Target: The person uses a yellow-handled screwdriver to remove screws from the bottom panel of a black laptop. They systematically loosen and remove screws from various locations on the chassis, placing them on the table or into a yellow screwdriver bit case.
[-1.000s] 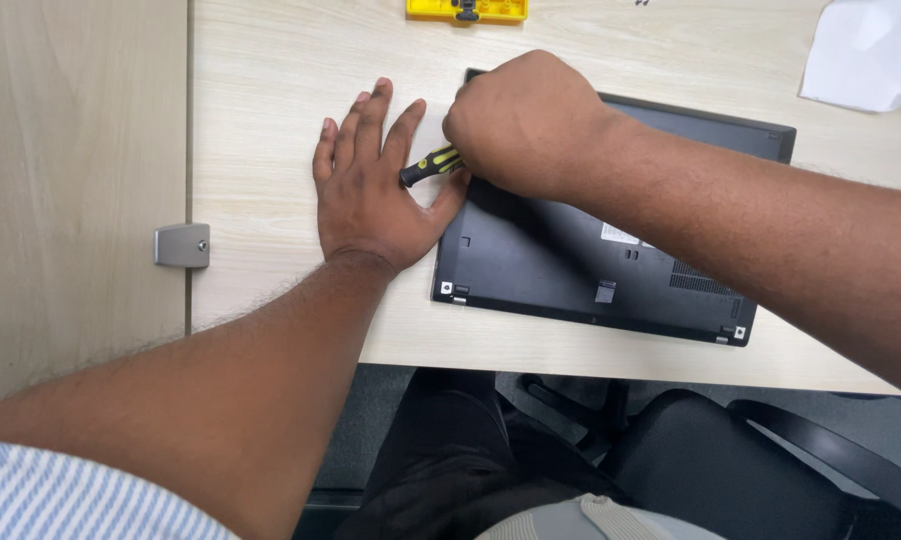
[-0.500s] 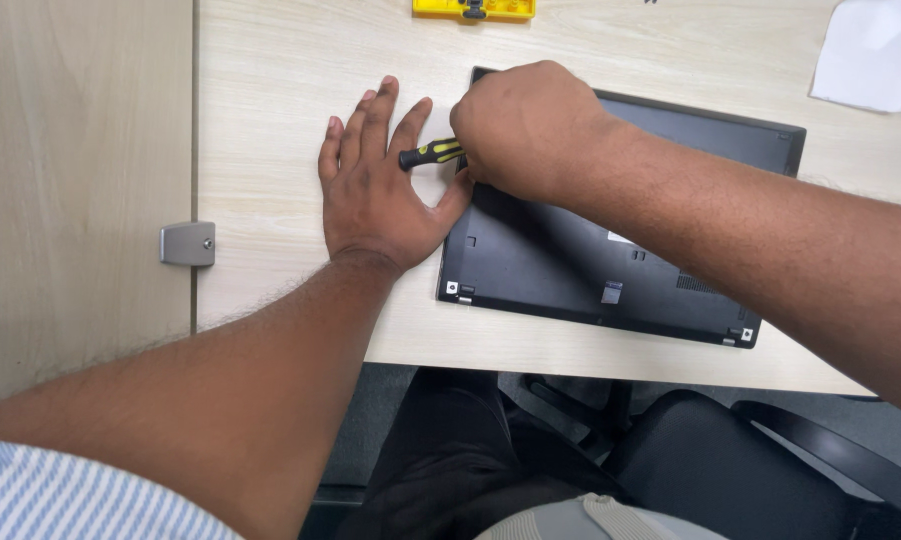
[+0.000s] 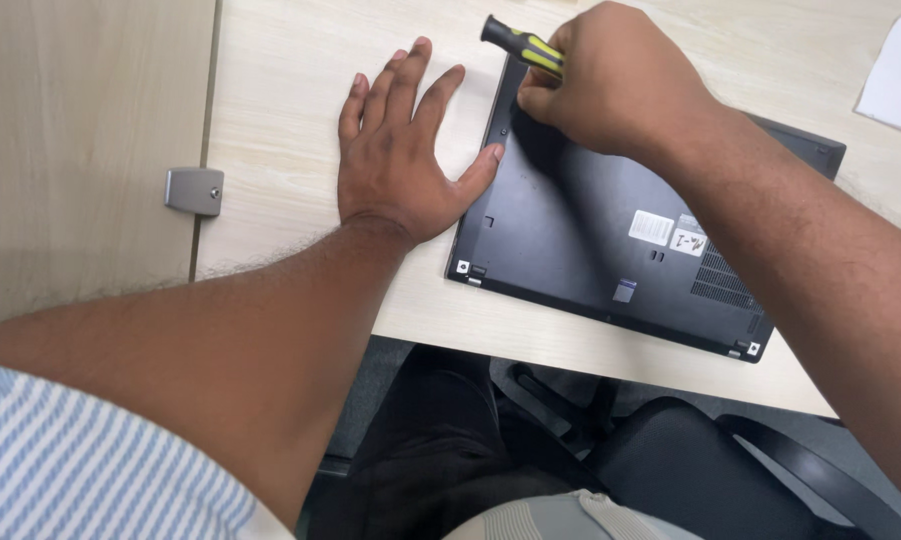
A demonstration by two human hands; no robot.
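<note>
A black laptop (image 3: 610,240) lies upside down on the light wooden desk (image 3: 290,80), its bottom panel facing up with white stickers on it. My left hand (image 3: 405,150) rests flat on the desk, fingers spread, its thumb against the laptop's left edge. My right hand (image 3: 620,85) is closed around a screwdriver (image 3: 520,42) with a black and yellow handle, held over the laptop's far left corner. The screwdriver's tip is hidden under my fingers.
A small grey metal bracket (image 3: 194,190) joins the desk to the wooden panel (image 3: 80,130) on the left. White paper (image 3: 900,70) lies at the desk's right edge. A black office chair (image 3: 730,470) sits below the desk's front edge.
The view has shifted closer and downward. My right hand has tilted the screwdriver so its handle points up and away. The yellow object at the desk's far edge has left the view.
</note>
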